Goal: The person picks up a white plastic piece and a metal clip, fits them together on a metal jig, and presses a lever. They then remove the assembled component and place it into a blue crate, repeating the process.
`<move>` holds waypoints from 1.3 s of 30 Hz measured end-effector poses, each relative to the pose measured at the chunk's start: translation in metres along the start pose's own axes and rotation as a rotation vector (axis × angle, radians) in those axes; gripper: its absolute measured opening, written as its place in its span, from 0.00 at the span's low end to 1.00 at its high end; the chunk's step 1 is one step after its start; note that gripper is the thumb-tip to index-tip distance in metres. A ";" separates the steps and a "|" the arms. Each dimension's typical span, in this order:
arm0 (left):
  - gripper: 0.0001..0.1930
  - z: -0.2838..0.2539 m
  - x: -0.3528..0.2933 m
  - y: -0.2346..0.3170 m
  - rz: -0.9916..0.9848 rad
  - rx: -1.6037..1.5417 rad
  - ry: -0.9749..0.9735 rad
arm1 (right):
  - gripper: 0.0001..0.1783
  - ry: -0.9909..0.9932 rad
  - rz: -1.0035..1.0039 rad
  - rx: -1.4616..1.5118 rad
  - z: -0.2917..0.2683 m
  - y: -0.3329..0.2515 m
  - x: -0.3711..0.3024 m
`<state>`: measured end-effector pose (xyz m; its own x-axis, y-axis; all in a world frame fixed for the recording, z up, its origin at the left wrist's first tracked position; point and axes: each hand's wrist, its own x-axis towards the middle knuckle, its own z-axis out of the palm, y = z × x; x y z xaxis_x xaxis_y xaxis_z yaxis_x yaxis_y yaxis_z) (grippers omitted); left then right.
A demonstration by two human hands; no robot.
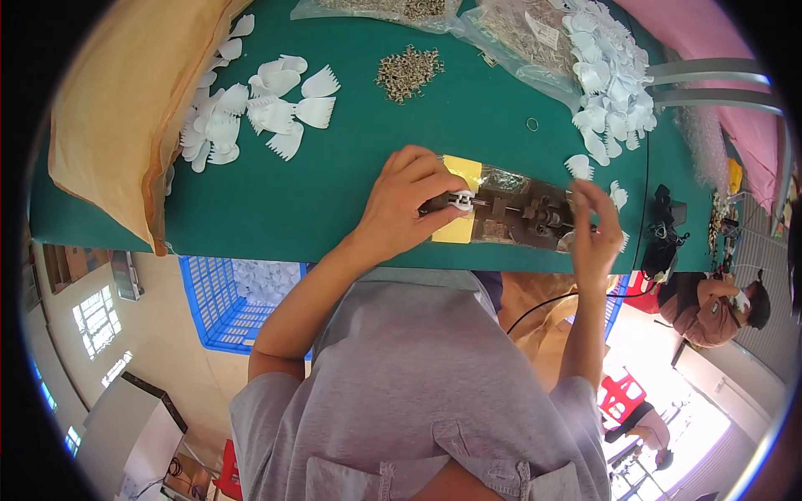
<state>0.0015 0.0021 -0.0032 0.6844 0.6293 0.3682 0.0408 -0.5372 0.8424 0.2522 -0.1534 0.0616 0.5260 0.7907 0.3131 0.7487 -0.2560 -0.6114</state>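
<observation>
A dark metal bench fixture [535, 215] with a rod along its middle lies on the green table in front of me. My left hand [409, 200] is closed at its left end, beside a yellow patch [452, 230]. Between thumb and fingers sits a small white plastic part [461, 199], against the end of the rod. My right hand [595, 238] is at the fixture's right end, fingers bent and somewhat blurred; whether they grip anything is hidden. Just beyond it lies a white comb-edged plastic piece [578, 166].
More white comb-edged pieces lie in a left group [280, 104] and a right heap [614, 83]. Small metal parts form a pile [408, 73] at the back. A clear bag [526, 42], a tan sack [125, 117] and a blue crate [221, 321] surround the work area. People sit at right.
</observation>
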 end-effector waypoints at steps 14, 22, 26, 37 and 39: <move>0.14 0.010 0.006 -0.001 -0.065 -0.172 0.023 | 0.23 0.251 0.140 0.758 -0.059 0.078 0.022; 0.13 0.008 0.000 -0.003 -0.058 -0.171 0.029 | 0.24 0.178 0.223 1.095 -0.042 0.024 0.022; 0.13 -0.003 0.009 0.008 0.038 -0.189 0.049 | 0.20 0.133 0.480 1.826 -0.047 0.101 0.003; 0.17 -0.178 -0.080 0.059 -0.568 0.200 0.114 | 0.19 0.039 0.582 2.041 -0.034 0.141 -0.002; 0.15 -0.159 -0.051 0.032 -0.517 0.222 0.283 | 0.18 0.062 0.589 2.011 -0.035 0.142 -0.006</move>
<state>-0.1476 0.0424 0.0677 0.3174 0.9469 0.0503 0.4862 -0.2081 0.8487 0.3701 -0.2139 -0.0016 0.5241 0.8335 -0.1747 -0.8199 0.4383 -0.3684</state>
